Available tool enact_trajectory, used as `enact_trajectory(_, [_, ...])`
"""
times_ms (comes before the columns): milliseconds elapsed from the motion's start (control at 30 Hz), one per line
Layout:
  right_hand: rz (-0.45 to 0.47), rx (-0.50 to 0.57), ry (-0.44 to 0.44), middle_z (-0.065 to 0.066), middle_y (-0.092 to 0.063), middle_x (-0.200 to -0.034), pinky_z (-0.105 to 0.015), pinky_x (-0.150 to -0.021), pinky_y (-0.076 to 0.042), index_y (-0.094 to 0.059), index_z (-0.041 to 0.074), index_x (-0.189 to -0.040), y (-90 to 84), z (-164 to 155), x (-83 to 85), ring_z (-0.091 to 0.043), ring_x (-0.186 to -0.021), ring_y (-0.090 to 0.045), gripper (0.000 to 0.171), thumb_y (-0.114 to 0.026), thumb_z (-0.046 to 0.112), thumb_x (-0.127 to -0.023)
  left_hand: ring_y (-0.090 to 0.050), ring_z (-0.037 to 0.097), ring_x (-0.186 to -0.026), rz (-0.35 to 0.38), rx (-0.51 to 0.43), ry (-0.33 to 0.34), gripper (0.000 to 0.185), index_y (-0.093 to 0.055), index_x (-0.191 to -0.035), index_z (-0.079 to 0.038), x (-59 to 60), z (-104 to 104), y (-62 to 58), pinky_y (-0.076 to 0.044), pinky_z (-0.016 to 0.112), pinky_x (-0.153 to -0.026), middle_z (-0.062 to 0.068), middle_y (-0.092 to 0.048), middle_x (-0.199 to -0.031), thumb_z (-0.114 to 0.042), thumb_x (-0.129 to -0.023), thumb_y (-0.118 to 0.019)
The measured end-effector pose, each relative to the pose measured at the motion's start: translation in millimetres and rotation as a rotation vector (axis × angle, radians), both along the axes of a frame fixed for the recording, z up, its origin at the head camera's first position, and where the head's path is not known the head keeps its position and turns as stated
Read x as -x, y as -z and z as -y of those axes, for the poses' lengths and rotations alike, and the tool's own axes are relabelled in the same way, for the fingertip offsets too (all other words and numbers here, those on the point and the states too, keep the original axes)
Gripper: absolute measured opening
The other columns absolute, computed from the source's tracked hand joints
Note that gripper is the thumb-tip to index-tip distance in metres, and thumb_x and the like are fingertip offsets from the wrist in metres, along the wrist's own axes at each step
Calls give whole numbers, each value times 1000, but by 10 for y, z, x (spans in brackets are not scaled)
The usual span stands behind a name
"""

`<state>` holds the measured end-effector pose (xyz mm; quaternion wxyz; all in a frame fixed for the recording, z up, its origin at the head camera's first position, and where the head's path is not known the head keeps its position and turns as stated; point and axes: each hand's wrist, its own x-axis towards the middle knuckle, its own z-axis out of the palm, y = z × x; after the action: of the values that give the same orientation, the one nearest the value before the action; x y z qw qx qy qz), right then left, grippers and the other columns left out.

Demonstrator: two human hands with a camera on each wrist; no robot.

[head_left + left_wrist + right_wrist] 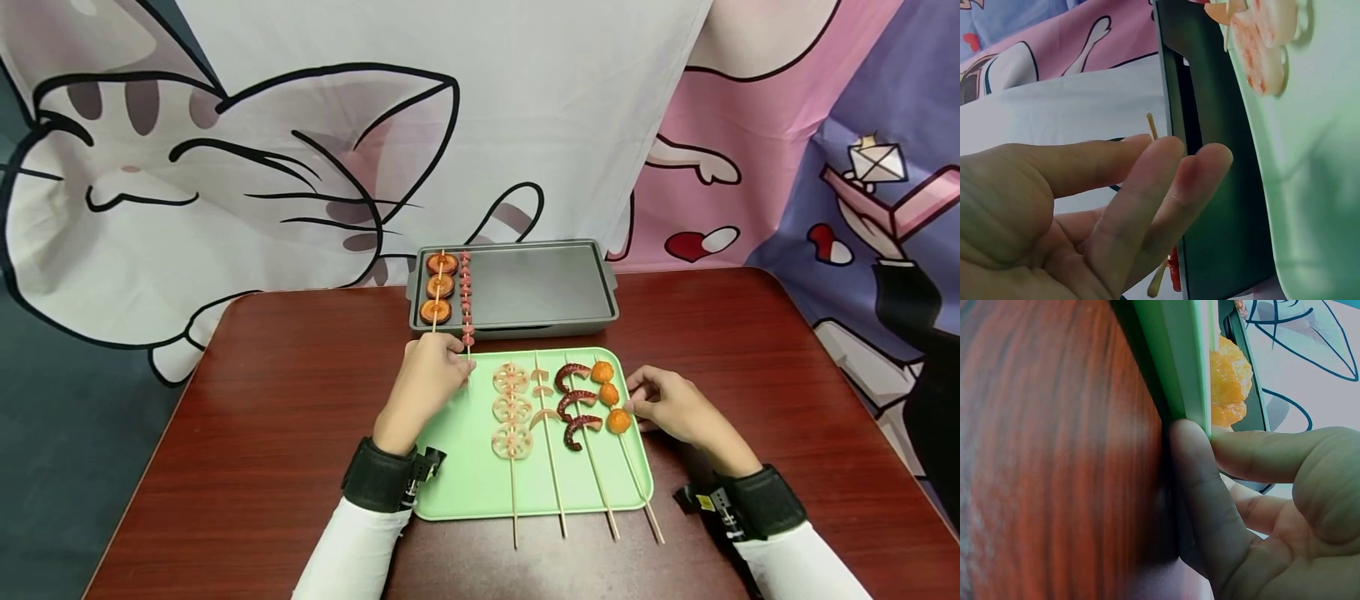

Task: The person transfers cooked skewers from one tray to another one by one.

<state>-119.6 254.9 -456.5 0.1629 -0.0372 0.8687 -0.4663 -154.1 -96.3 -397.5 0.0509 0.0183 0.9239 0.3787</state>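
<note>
Skewer in hand: pink sausage skewer (467, 300) lies with its long axis running away from the person, its far part over the grey grill pan (540, 287) and its near end at the left hand.
Left hand: left hand (427, 375) sits at the far left corner of the green tray (465, 475); its fingertips are drawn together about the stick's near end, though the wrist view shows the fingers fairly straight, so a firm pinch cannot be confirmed.
Right hand: right hand (671, 404) rests at the tray's right rim, fingers curled against the edge, just beside the orange ball skewer (611, 396).
Nearer hand: left, by far; right is well apart from the sausage stick.
Neighbours on pan: mushroom skewer (438, 287) lies parallel, just left of it.
On tray: lotus root skewer (512, 408), then a pale skewer and a dark curled one, all pointing the same way.
In the way: nothing lies between the left hand and the pan; the lotus root skewer is nearest, just to its right.
</note>
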Motion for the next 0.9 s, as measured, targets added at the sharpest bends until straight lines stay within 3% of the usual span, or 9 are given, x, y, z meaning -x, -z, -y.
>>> enact_trajectory(133, [-1, 4, -1, -12, -67, -89, -28, -63, -64, -63, -4, -115, 0, -3, -2, -18, -77, -68, 22, -69, 3, -96, -72, 11, -65, 24, -17, -17, 24, -76, -110, 0, 11, -16, -2, -54, 26, -59, 3, -78, -79, -14, -92, -80])
enact_trajectory(367, [-12, -2, 0, -12, -67, -88, -28, -62, -64, -63, -4, -114, 9, -4, 2, -18, -76, -68, 21, -69, 2, -96, -74, 19, -64, 70, -75, -25, 10, -79, -95, -5, 7, -43, -5, -55, 25, -56, 4, -75, -77, -14, -92, -79])
enact_trajectory(567, [-16, 5, 4, -11, -66, -87, -28, -62, -64, -62, -5, -113, 17, -7, 3, -18, -75, -68, 21, -70, 2, -95, -69, 9, -57, 56, -75, -14, 6, -78, -95, -3, 19, -61, 18, -50, 23, -52, 2, -75, -76, -6, -90, -79])
enact_trajectory(900, [-10, -1, -2, -12, -67, -89, -28, -63, -64, -63, -5, -115, 7, -4, 2, -18, -76, -68, 21, -68, 2, -96, -70, 11, -56, 55, -182, -40, 7, -75, -90, -2, -1, -14, 27, -54, 23, -55, 5, -75, -76, -2, -87, -81])
